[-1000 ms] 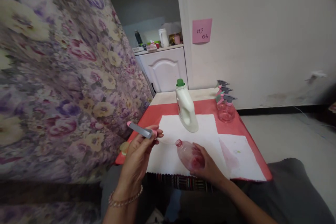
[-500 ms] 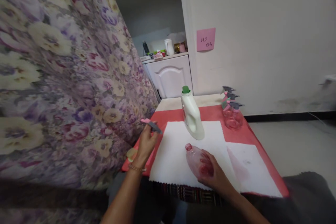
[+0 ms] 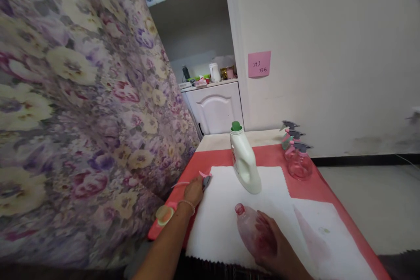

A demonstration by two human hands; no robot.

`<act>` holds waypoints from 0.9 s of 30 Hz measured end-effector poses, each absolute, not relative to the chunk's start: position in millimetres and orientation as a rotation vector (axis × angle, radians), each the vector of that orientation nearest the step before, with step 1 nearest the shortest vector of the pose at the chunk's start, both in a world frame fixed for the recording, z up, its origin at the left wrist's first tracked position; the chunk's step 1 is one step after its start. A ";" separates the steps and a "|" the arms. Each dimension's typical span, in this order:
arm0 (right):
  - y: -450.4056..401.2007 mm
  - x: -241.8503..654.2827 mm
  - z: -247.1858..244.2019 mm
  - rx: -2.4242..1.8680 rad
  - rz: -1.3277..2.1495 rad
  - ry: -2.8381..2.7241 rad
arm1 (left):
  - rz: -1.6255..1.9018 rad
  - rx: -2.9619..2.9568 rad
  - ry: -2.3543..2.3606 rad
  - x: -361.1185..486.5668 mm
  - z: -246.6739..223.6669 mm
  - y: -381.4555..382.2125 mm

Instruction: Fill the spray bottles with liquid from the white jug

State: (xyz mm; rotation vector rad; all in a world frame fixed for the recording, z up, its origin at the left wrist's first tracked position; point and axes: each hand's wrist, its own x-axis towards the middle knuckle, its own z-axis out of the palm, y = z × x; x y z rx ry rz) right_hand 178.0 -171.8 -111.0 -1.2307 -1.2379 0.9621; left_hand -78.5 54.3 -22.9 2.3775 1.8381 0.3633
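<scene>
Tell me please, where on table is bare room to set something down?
White cloth is bare between the left hand and the pink bottle; red cloth, between the white jug and the spray bottles. These crowd the far right corner.

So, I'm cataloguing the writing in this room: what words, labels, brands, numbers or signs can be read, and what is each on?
"243": handwritten on the pink note on the wall.
Second line on that note: handwritten, too unclear to quote.
Pale bottle with the green cap: reddish marks at its left edge, unreadable.
Small items above the cabinet door: too small to read.
No brand is readable.
</scene>
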 end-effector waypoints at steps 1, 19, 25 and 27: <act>-171.4 178.7 -113.1 -1.221 0.978 -1.253 | 0.346 2.373 1.863 -80.9 -27.1 56.4; -151.1 169.3 -116.0 -1.218 0.896 -1.144 | 0.918 2.233 1.441 -65.1 -98.2 -24.8; -103.6 123.5 -111.9 -1.159 0.823 -1.157 | 0.955 1.754 1.147 -53.4 -84.0 -46.9; -87.3 108.5 -110.5 -1.179 0.764 -1.157 | 1.006 1.684 1.135 -54.0 -78.3 -47.4</act>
